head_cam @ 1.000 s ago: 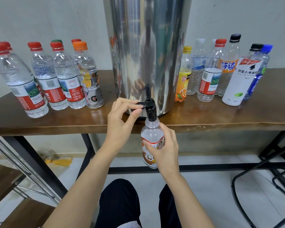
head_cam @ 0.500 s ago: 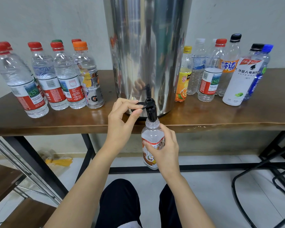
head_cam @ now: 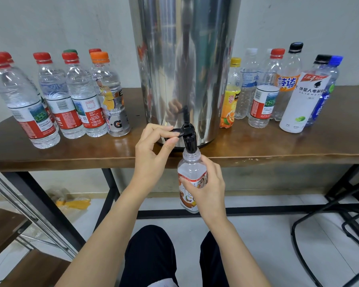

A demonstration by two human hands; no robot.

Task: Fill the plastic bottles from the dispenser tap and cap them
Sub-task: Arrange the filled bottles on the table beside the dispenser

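A tall steel dispenser [head_cam: 187, 65] stands on the wooden table [head_cam: 278, 146], its black tap [head_cam: 190, 139] hanging over the front edge. My left hand [head_cam: 153, 150] pinches the tap's flat black lever [head_cam: 177, 130] between thumb and fingers. Below the spout, my right hand [head_cam: 207, 187] grips an uncapped clear bottle with an orange-and-white label [head_cam: 190, 172], its mouth right under the tap. The bottle looks nearly full. Its cap is not in view.
Several capped bottles of water [head_cam: 56, 100] stand left of the dispenser. Several capped bottles, mostly empty-looking [head_cam: 263, 96], stand to its right, with a white-labelled one [head_cam: 301, 102] in front. Black metal chair legs [head_cam: 327, 220] are on the floor at right, a metal rack [head_cam: 29, 214] at left.
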